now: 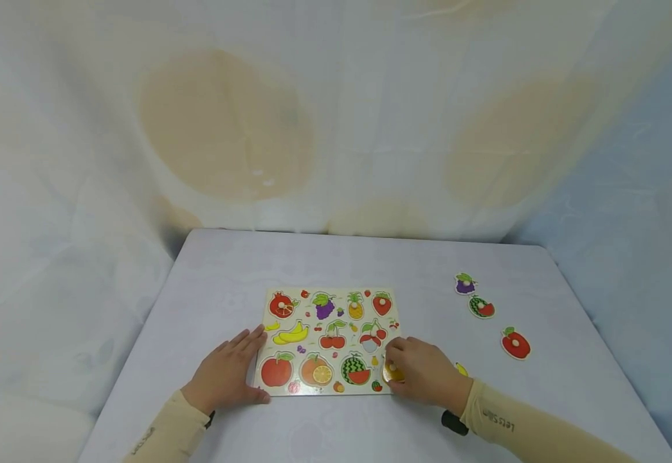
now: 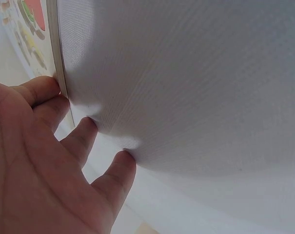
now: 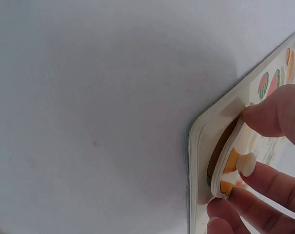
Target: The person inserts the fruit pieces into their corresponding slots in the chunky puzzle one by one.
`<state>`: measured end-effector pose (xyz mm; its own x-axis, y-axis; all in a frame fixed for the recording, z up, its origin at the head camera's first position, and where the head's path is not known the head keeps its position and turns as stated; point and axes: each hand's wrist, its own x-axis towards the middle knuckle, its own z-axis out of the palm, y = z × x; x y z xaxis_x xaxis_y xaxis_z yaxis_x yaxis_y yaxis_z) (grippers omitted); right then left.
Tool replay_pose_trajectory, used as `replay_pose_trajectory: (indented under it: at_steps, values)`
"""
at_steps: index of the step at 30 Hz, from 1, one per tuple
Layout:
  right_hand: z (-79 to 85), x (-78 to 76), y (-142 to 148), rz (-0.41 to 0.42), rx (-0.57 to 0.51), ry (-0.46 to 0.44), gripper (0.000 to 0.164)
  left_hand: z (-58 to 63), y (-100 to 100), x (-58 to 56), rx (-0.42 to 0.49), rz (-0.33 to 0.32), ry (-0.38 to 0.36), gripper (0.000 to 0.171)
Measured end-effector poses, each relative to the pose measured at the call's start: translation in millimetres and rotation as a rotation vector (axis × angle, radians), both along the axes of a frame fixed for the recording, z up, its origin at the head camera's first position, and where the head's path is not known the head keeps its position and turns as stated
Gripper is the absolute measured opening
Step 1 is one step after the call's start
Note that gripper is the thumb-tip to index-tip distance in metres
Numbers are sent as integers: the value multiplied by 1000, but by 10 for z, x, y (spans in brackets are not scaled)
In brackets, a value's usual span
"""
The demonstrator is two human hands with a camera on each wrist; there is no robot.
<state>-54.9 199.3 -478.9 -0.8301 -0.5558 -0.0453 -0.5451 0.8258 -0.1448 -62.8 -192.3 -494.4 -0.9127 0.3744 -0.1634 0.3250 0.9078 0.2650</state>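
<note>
A fruit-picture puzzle board [image 1: 316, 345] lies flat on the table. At its left edge, my left hand [image 1: 227, 370] rests with fingers extended; in the left wrist view, some fingertips touch the board's side and others press on the cloth. Over the lower right corner, my right hand [image 1: 422, 372] holds a yellow-orange puzzle piece [image 3: 228, 168] with a round knob [image 3: 246, 164]. Thumb and fingers pinch the piece by its edges, and it tilts with one edge at a dark recess [image 3: 220, 146] in the board. The fruit printed on it is mostly hidden.
Loose pieces lie on the white-covered table [image 1: 428, 270] to the right: grapes [image 1: 465, 284], a watermelon [image 1: 481, 307] and a red apple-like fruit [image 1: 515, 344]. A yellow piece [image 1: 461, 368] is partly hidden behind the right wrist. Patterned curtains [image 1: 359, 128] hang behind.
</note>
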Motion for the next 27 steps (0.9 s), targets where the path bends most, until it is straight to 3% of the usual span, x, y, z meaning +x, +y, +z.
replay_pose_trajectory:
  at_steps: [13, 27]
  values:
    - [23, 22, -45, 2, -1, -35, 30, 29, 0, 4, -8, -11, 6, 114]
    - [37, 40, -16, -35, -25, -37, 31, -29, -9, 0, -9, -4, 16, 114]
